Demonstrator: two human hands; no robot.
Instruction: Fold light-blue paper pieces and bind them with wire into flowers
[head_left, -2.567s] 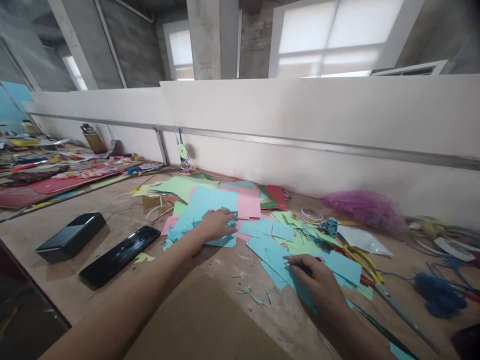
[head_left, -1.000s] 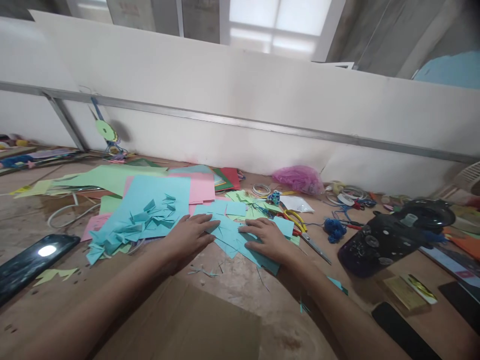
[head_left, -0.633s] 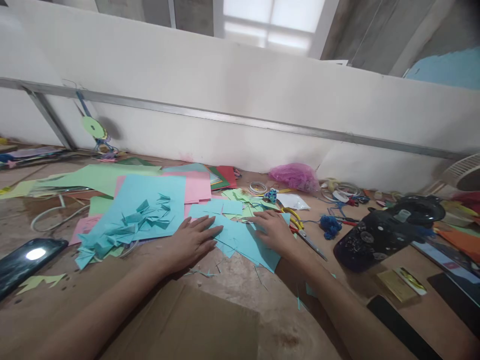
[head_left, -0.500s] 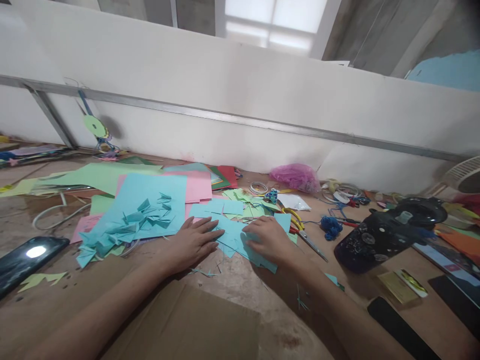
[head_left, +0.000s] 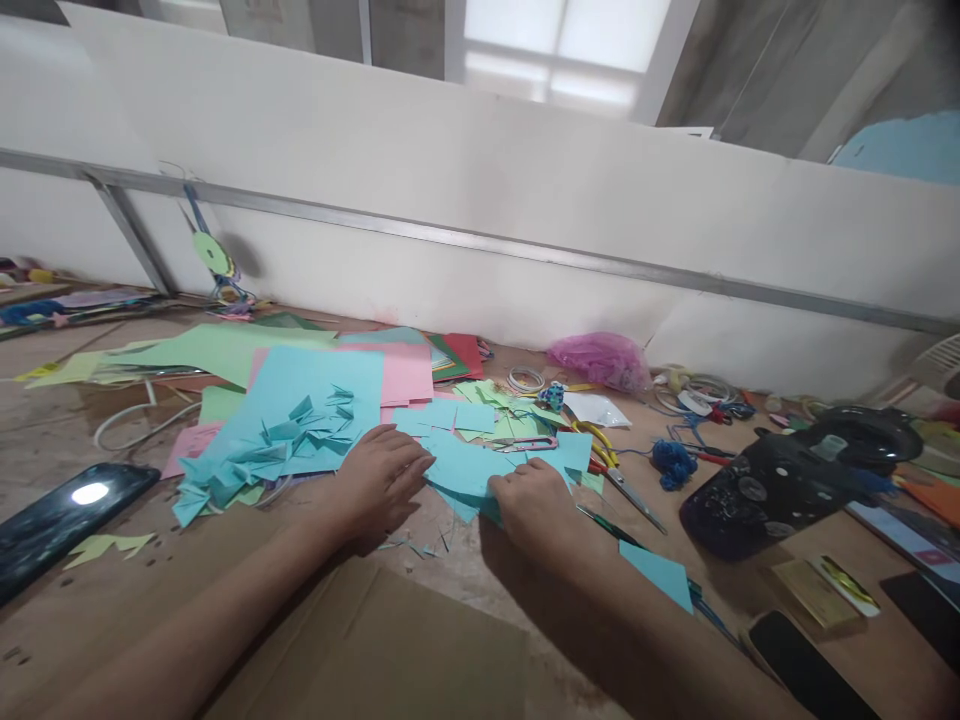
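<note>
A long white partition board [head_left: 480, 170] crossed by a grey metal rail [head_left: 480, 243] backs the scuffed brown wooden tabletop [head_left: 495, 570], with bright shaded windows [head_left: 566, 40] and bare grey concrete walls [head_left: 735, 70] rising behind it.

Your left hand [head_left: 382, 480] and your right hand [head_left: 536, 508] are both bare: you wear no gloves, and no rings show on the fingers [head_left: 409, 462] that are in view. Both wrists are uncovered, with no watch, strap or bracelet on either. Your left forearm [head_left: 225, 610] is bare along its whole visible length, down to the lower edge of the head view; no sleeve or cuff reaches into the picture. Your right forearm [head_left: 660, 640] is likewise bare and unsleeved. The fingernails are short and unpainted as far as the blur allows you to tell.
</note>
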